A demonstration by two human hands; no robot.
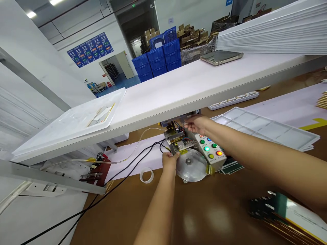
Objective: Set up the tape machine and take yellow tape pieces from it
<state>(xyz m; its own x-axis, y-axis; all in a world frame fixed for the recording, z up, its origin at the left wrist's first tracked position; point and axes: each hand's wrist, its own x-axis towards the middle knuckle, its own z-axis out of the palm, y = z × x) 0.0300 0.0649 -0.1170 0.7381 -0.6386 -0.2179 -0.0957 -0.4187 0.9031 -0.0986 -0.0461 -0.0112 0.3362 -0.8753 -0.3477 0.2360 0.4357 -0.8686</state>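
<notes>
A small metal bench machine (178,137) with wires and a round silver disc (192,165) sits on the brown table beneath the shelf. My left hand (169,161) is closed at the machine's near left edge, thumb by the disc, other fingers partly hidden. Behind the machine's right side, my right hand (196,124) reaches under the shelf with its fingers bent together; what they hold is too small to make out. Just below my right hand stands a control box (211,153) with green, yellow and orange lit buttons.
A white shelf (163,102) crosses above the work, bearing a phone (221,57) and a white tray (112,117). A tape roll (146,175) and black cables (122,172) lie left. Compartment trays (265,126) lie right; stacked green-and-white boards (293,217) are at the front right.
</notes>
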